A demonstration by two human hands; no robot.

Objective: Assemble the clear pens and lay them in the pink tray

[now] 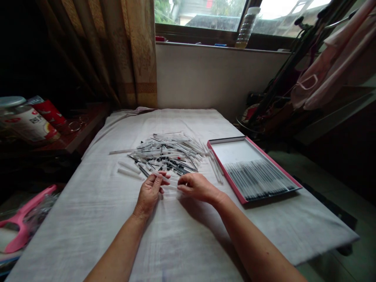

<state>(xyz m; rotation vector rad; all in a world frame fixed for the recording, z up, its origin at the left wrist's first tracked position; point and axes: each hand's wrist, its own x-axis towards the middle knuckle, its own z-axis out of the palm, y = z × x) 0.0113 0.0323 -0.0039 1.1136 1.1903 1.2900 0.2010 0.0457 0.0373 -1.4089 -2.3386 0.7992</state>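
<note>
My left hand (149,192) is closed in a pinch on a translucent white pen barrel (167,179), which slants down toward the right. Facing it, my right hand (196,186) is also closed, its fingertips at the near end of a thin whitish tube (170,187) between the hands. Whether that tube is a separate piece is too blurred to tell. Just beyond both hands lies a loose heap of pen parts (173,147): clear barrels, dark refills and small black caps. A shallow pink-edged box (226,170) to the right holds a row of clear pens with dark refills (261,178).
A white cloth (96,211) covers the table. Several loose barrels (216,168) lie between heap and box. On the left are a jar (28,121) on a side table and a pink-handled object (22,223). A bottle (247,28) stands on the windowsill; pink cloth (329,66) hangs at right.
</note>
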